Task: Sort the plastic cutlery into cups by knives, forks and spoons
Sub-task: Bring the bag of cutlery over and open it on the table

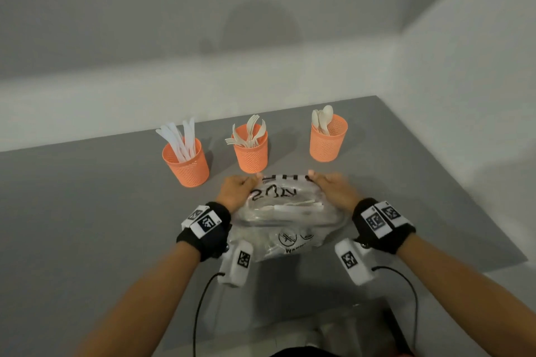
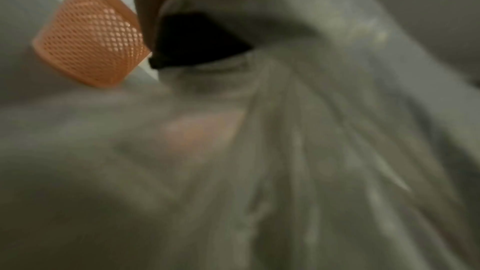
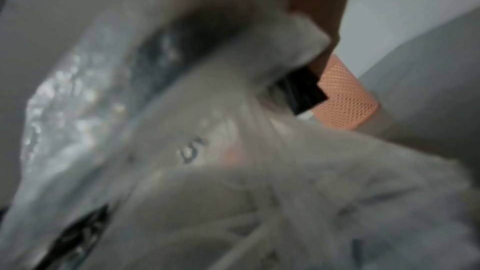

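Observation:
Three orange mesh cups stand in a row on the grey table: the left cup (image 1: 186, 163) holds white knives, the middle cup (image 1: 250, 153) holds forks, the right cup (image 1: 327, 139) holds spoons. In front of them lies a clear plastic bag (image 1: 285, 217) with black lettering and some white cutlery (image 1: 295, 206) inside. My left hand (image 1: 236, 190) grips the bag's far left corner and my right hand (image 1: 330, 187) grips its far right corner. The wrist views show blurred bag plastic (image 2: 298, 151) (image 3: 233, 192) up close, with an orange cup (image 2: 91, 34) (image 3: 345, 100) beyond.
The grey table (image 1: 87, 211) ends at a white wall behind the cups and at an edge on the right (image 1: 470, 197). Black cables (image 1: 200, 307) hang from my wrist cameras over the near table edge.

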Demonstrator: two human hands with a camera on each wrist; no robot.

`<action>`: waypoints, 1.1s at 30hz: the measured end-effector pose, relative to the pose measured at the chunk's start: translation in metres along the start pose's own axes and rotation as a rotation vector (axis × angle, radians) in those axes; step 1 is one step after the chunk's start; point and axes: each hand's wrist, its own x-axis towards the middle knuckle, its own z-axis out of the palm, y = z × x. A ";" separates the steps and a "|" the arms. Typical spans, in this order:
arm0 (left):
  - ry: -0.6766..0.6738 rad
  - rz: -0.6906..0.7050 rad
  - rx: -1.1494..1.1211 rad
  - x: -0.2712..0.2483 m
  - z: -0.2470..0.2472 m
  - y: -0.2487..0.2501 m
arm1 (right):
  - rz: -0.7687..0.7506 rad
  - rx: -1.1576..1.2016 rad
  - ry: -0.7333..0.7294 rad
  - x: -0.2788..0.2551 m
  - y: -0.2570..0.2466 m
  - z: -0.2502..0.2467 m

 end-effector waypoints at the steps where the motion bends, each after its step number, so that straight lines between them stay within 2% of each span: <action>1: -0.006 -0.034 -0.090 0.005 -0.001 0.005 | 0.034 0.094 0.010 0.005 -0.003 -0.002; 4: 0.077 -0.098 -0.244 0.017 -0.004 0.014 | 0.107 0.303 0.016 0.013 -0.006 -0.007; 7: 0.179 -0.113 -0.151 0.023 0.000 0.011 | 0.120 0.339 0.038 0.013 0.002 -0.005; 10: 0.270 -0.033 -0.012 0.014 0.001 0.001 | 0.057 0.227 0.109 0.006 0.017 -0.004; 13: 0.447 0.159 0.142 -0.011 -0.009 0.006 | -0.048 -0.116 0.225 -0.012 0.018 -0.013; 14: 0.447 0.154 0.235 -0.021 -0.012 0.011 | -0.060 -0.279 0.221 -0.020 0.017 -0.014; 16: 0.334 0.009 0.531 -0.036 -0.012 0.020 | -0.029 -0.522 0.178 -0.031 0.013 -0.011; 18: 0.162 -0.161 0.798 -0.046 -0.008 0.025 | 0.017 -0.538 0.142 -0.035 0.012 -0.004; 20: 0.029 -0.222 0.815 -0.049 -0.005 0.019 | 0.057 -0.444 0.124 -0.034 0.016 0.002; 22: -0.058 -0.256 0.649 -0.049 -0.002 0.005 | 0.118 -0.288 0.115 -0.030 0.024 0.006; 24: -0.067 -0.307 0.415 -0.051 0.002 -0.011 | 0.236 -0.038 0.109 -0.029 0.031 0.008; 27: 0.057 -0.321 0.033 -0.057 0.005 -0.027 | 0.392 0.492 0.085 -0.031 0.040 0.003; 30: 0.151 -0.371 -0.516 -0.059 0.005 -0.029 | 0.474 1.011 0.017 -0.033 0.040 -0.009; 33: 0.133 -0.489 -1.067 -0.058 0.004 -0.030 | 0.540 1.268 0.011 -0.030 0.034 -0.013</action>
